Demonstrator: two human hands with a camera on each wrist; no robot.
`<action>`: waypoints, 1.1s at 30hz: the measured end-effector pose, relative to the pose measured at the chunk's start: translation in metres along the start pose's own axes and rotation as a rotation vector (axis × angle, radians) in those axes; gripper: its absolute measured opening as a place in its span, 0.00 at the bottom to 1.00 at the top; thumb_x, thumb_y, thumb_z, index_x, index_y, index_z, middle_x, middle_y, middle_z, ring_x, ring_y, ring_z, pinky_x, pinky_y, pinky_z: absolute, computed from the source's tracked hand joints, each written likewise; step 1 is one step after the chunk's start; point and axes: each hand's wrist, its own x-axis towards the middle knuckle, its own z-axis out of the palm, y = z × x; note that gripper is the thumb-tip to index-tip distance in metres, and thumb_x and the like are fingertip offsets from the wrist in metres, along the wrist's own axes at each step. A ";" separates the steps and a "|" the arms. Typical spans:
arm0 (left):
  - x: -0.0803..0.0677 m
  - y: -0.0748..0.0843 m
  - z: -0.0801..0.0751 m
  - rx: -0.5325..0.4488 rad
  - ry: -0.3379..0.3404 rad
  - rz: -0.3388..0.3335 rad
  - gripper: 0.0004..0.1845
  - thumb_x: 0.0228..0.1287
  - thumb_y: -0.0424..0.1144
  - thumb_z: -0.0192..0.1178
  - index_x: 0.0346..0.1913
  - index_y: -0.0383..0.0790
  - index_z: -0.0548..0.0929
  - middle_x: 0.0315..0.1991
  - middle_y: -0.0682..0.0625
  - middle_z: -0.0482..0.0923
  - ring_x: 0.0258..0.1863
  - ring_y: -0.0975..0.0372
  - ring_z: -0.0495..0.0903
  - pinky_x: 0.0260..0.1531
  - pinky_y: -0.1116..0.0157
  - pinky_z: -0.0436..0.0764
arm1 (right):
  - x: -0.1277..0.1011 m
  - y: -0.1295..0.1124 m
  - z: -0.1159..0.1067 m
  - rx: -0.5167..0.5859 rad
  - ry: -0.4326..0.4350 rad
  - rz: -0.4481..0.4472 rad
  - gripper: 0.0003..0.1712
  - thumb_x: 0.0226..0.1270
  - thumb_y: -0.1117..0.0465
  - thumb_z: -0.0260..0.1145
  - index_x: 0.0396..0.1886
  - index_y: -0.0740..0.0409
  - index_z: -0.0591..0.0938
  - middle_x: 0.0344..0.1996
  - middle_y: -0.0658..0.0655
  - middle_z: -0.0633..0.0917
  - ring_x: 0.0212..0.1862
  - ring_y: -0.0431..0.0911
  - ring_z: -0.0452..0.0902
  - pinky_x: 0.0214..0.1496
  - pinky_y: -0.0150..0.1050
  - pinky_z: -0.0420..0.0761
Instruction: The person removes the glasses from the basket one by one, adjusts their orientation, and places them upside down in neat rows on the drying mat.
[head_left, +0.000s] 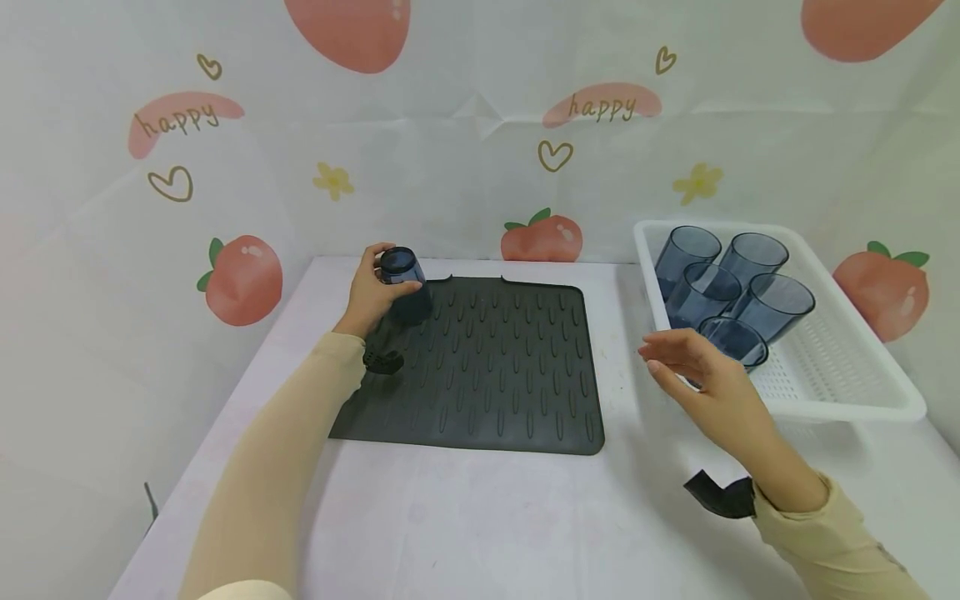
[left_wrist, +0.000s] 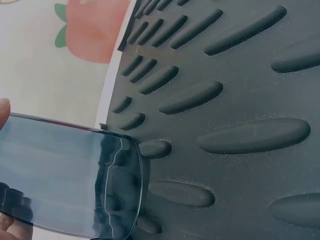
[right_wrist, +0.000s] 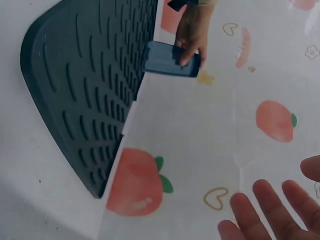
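While the left hand (head_left: 369, 293) grips an upside-down blue glass (head_left: 412, 307) at the far left of the dark mat (head_left: 487, 367), the right hand (head_left: 716, 404), fingers parted, hangs beside the white basket (head_left: 832, 409), well apart from that glass.

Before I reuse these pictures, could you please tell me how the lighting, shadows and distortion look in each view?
Head view: soft, fairly even light, with a faint shadow on the table beside the white basket; left wrist view: dimmer, a pale wavy line showing in the glass near its rim; right wrist view: also dimmer, scene turned sideways, right hand cropped.
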 end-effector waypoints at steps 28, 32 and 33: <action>-0.003 0.000 0.001 0.001 0.000 0.009 0.44 0.54 0.37 0.73 0.71 0.51 0.60 0.64 0.38 0.62 0.58 0.48 0.71 0.57 0.48 0.73 | 0.009 0.052 -0.018 0.202 0.378 -0.141 0.30 0.63 0.80 0.57 0.66 0.70 0.66 0.60 0.42 0.75 0.63 0.36 0.71 0.68 0.26 0.66; 0.000 -0.001 0.000 -0.002 -0.001 0.008 0.43 0.54 0.37 0.73 0.70 0.52 0.61 0.64 0.39 0.62 0.58 0.49 0.71 0.57 0.49 0.73 | 0.010 0.060 -0.021 0.155 0.401 -0.110 0.30 0.63 0.77 0.59 0.66 0.66 0.68 0.60 0.40 0.74 0.63 0.32 0.70 0.68 0.25 0.65; 0.000 -0.002 0.000 -0.001 -0.002 0.008 0.43 0.54 0.37 0.73 0.70 0.52 0.61 0.64 0.39 0.62 0.58 0.49 0.71 0.57 0.49 0.73 | 0.010 0.062 -0.021 0.138 0.404 -0.098 0.30 0.63 0.77 0.60 0.66 0.66 0.68 0.60 0.39 0.74 0.62 0.31 0.70 0.68 0.24 0.64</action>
